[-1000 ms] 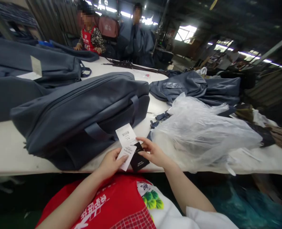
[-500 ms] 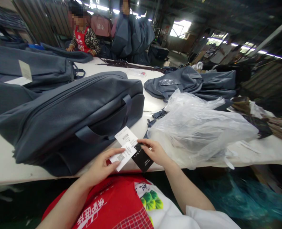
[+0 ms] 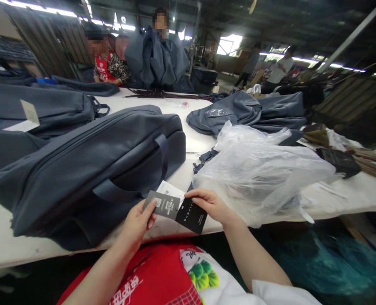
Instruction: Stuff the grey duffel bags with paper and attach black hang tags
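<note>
Between thumb and fingers my left hand [image 3: 140,220] pinches a dark grey printed card tag [image 3: 165,206] with a small code on it. My right hand [image 3: 211,205] grips a black hang tag [image 3: 194,218] with white lettering by its upper edge. Behind the two, a white tag [image 3: 170,191] shows partly; its lower part is covered. The tags overlap and are held over the table's front edge. Just beyond my left hand lies a dark blue bag [image 3: 89,165] with a long zip and a strap handle [image 3: 114,191].
Clear plastic bags [image 3: 264,169] are heaped on the white table [image 3: 203,145] at right, with dark straps [image 3: 203,159] beside them. More blue bags [image 3: 245,110] lie behind and at left. Across the table, a person in a red apron [image 3: 103,70] and another carrying blue bags [image 3: 157,59].
The tag in my left hand now shows a dark grey face instead of a white one. My view has tilted up slightly, and the person across the table with blue bags has shifted left.
</note>
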The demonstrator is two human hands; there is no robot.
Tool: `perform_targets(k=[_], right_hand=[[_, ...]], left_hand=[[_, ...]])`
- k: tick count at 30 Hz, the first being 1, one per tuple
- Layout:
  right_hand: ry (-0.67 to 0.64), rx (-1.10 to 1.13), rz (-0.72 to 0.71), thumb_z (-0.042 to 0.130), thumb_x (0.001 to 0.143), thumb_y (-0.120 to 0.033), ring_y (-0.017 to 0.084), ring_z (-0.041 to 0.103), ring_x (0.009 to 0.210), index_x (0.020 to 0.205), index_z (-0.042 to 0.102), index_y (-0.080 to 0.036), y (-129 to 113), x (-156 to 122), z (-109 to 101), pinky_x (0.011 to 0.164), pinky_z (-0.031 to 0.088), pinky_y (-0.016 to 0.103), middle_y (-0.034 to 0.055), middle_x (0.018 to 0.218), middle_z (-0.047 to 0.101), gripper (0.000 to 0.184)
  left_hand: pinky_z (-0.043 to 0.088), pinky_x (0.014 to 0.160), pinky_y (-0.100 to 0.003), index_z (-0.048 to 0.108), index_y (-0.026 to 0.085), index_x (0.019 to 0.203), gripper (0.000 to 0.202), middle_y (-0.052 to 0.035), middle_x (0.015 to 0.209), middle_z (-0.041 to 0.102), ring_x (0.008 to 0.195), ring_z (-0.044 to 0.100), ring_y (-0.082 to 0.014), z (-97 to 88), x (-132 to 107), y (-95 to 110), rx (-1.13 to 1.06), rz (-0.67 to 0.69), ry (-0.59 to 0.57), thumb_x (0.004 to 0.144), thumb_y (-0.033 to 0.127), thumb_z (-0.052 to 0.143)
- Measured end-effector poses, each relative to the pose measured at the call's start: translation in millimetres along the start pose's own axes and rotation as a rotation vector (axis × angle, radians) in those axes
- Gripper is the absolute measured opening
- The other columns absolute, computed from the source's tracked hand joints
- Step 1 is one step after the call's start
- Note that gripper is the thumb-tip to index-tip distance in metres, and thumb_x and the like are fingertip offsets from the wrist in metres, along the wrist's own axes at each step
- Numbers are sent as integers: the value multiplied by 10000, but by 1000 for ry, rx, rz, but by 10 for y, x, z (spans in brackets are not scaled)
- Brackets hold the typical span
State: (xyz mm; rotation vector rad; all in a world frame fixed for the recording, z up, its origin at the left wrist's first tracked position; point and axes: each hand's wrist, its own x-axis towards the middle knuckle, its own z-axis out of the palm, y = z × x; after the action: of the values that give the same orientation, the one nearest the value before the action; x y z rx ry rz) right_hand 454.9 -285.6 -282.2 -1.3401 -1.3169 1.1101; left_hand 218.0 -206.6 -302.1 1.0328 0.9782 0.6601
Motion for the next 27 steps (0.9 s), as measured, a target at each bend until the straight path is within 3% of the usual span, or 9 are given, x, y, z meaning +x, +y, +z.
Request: perform_targets(k=[3, 5, 7, 12, 15, 18, 23, 27], right_hand=[[45, 79, 12, 577, 885, -331, 156, 635, 896, 1058, 704, -211, 60, 23, 51, 832, 499, 293, 34, 1004, 701, 246], [16, 120, 17, 596, 875, -359, 152, 627, 871, 1041, 708, -209, 84, 29, 81, 802, 495, 281, 35, 985, 696, 250], [-36, 162, 16, 614, 863, -383, 149, 620, 851, 1007, 714, -203, 97, 32, 103, 782, 491, 274, 36, 963, 691, 252], [-70, 191, -13, 608, 872, -382, 127, 598, 750, 1169, 634, -219, 115, 92, 143, 712, 478, 257, 4, 822, 654, 339], [128, -27, -78, 562, 895, -318, 154, 616, 807, 1041, 667, -218, 107, 166, 193, 779, 485, 301, 20, 861, 675, 205], [327, -299, -198, 526, 909, -253, 188, 612, 909, 918, 678, -218, 91, 227, 316, 870, 466, 349, 47, 919, 686, 156], [417, -356, -308, 389, 976, -245, 186, 594, 867, 961, 632, -208, 170, 282, 661, 803, 472, 335, 67, 892, 655, 246], [478, -410, -361, 370, 983, -258, 204, 574, 846, 964, 626, -212, 261, 316, 813, 790, 461, 356, 76, 854, 642, 261]], left_hand=[[328, 425, -163, 591, 161, 870, 471, 25, 613, 596, 459, 475, -77, 79, 28, -112, -49, 3, 12, 668, 541, 783], [461, 600, -187, 628, 144, 891, 438, -29, 798, 672, 686, 603, -123, 93, 45, -125, -93, 27, -7, 675, 483, 803], [491, 757, -225, 654, 129, 927, 419, -60, 912, 687, 862, 626, -165, 83, 63, -101, -173, 11, -62, 679, 425, 819], [490, 661, -223, 613, 168, 1071, 510, -40, 926, 686, 772, 635, -149, 61, 112, -62, -366, -158, -167, 643, 287, 863], [492, 655, -220, 606, 180, 1081, 541, -37, 953, 683, 761, 634, -140, 99, 137, -119, -406, -223, -116, 621, 270, 875], [479, 633, -210, 638, 156, 935, 430, -20, 842, 674, 710, 611, -129, 188, 139, -202, -430, -274, -75, 602, 276, 882], [439, 614, -212, 651, 136, 730, 269, -11, 740, 654, 640, 550, -117, 366, 50, -324, -520, -284, -173, 621, 258, 865], [446, 616, -244, 690, 136, 791, 245, -34, 749, 659, 653, 554, -142, 381, -8, -379, -577, -297, -253, 681, 305, 830]])
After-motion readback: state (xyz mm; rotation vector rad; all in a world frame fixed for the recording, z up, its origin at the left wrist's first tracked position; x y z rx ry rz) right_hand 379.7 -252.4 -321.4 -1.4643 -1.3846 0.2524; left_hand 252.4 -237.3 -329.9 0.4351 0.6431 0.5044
